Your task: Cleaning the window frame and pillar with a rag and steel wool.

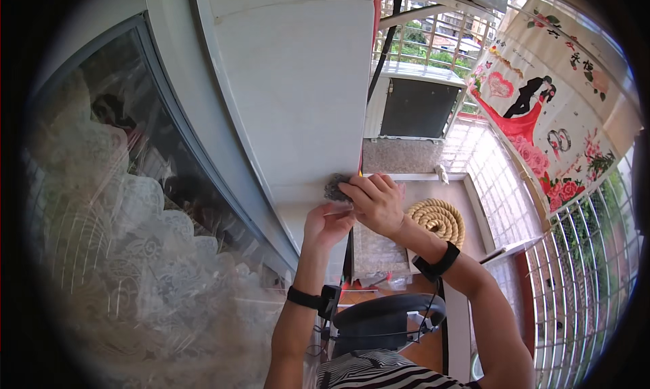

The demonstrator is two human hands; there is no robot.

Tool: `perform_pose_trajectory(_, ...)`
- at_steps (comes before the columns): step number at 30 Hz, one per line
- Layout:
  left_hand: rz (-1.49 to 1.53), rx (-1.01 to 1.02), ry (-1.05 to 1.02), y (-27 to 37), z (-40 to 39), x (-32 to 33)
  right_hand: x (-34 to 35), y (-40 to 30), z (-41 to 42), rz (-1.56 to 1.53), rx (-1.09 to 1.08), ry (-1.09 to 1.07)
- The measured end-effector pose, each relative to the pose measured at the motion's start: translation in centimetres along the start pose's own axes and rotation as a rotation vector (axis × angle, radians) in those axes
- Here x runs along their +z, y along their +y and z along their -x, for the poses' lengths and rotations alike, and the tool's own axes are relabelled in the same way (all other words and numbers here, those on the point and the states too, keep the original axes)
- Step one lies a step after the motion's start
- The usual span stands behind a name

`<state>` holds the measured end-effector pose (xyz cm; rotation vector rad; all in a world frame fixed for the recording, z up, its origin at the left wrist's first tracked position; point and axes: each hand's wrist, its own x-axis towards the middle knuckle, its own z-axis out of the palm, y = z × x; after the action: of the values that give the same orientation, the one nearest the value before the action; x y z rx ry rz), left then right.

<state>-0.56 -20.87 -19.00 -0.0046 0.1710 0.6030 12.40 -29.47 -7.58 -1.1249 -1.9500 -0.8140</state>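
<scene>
A dark grey, crinkled clump point(335, 187), which looks like a steel wool scourer, is gripped in the fingers of my right hand point(378, 203). It rests against the lower part of a tall white panel point(289, 94), close to the panel's right edge. Just below it is my left hand point(327, 225), palm turned up and fingers curled towards the right hand. Something pale and clear, perhaps thin plastic, shows near the left fingertips; whether the left hand holds it is unclear.
Left of the panel is a grey-framed glass door point(198, 135) with lace curtain point(147, 267) beside it. To the right, a coiled thick rope point(437, 221) lies on a ledge, with an outdoor air-conditioner unit point(419, 104) behind. A printed banner point(548, 115) hangs by metal window bars point(584, 267).
</scene>
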Motion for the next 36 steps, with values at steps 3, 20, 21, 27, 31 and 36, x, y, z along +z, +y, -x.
perform_pose_trajectory(3, -0.019, -0.060, -0.032, 0.5, -0.9, 1.5, 1.3, 0.5, -0.9, -0.013, 0.054, 0.011)
perform_pose_trajectory(20, -0.008, -0.168, -0.304, 8.6, -1.8, 0.8, 8.2, -0.2, -7.2, -0.606, 0.569, -0.004)
perform_pose_trajectory(21, -0.006, -0.165, -0.307, 8.2, -1.6, 2.4, 7.7, 1.0, -8.3, -0.262, 0.315, 0.002)
perform_pose_trajectory(27, -0.087, 0.086, 0.021, 7.6, -3.1, 5.2, 10.8, 3.2, -6.4, 0.117, 0.051, -0.107)
perform_pose_trajectory(31, 0.100, 0.027, -0.381, 8.5, -5.0, 0.5, 12.3, 2.8, -7.8, 0.079, 0.026, -0.057)
perform_pose_trajectory(36, -0.004, 0.078, 0.016, 9.2, -4.9, 1.4, 12.5, 3.6, -6.2, 0.072, 0.002, -0.087)
